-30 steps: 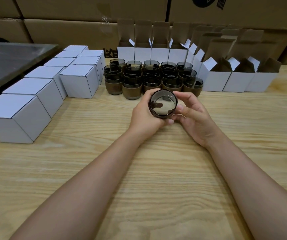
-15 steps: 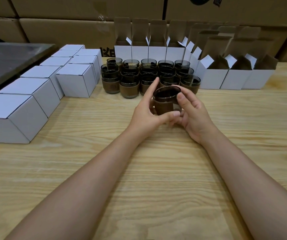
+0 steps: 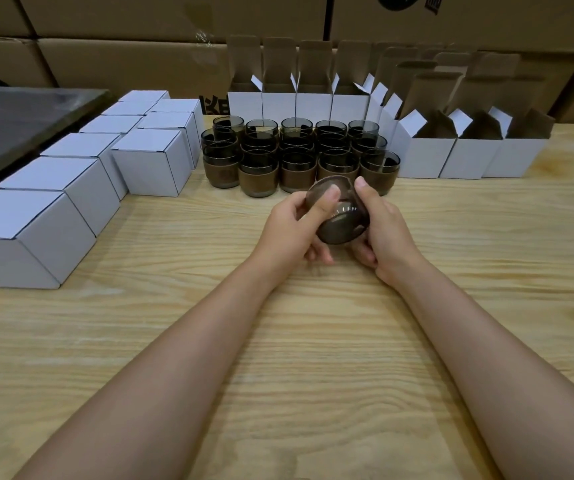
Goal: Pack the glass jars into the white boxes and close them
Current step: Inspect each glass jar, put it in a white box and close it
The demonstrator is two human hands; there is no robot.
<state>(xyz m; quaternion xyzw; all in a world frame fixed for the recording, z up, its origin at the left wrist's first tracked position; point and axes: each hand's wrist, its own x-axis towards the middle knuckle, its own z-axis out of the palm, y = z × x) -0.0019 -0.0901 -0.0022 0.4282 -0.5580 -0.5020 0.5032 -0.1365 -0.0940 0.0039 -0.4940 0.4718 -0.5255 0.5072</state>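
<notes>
Tipped over since half a second ago: then upright with the mouth up, now tilted with the rounded base toward the camera. Gripping the glass jar [image 3: 339, 225] from both sides, left hand [image 3: 292, 226] with thumb laid across it, right hand [image 3: 382, 230] curled round the other side. Held off the table [image 3: 278, 341], just before the standing jars [image 3: 296, 157]. Smoky, dark, translucent glass.
</notes>
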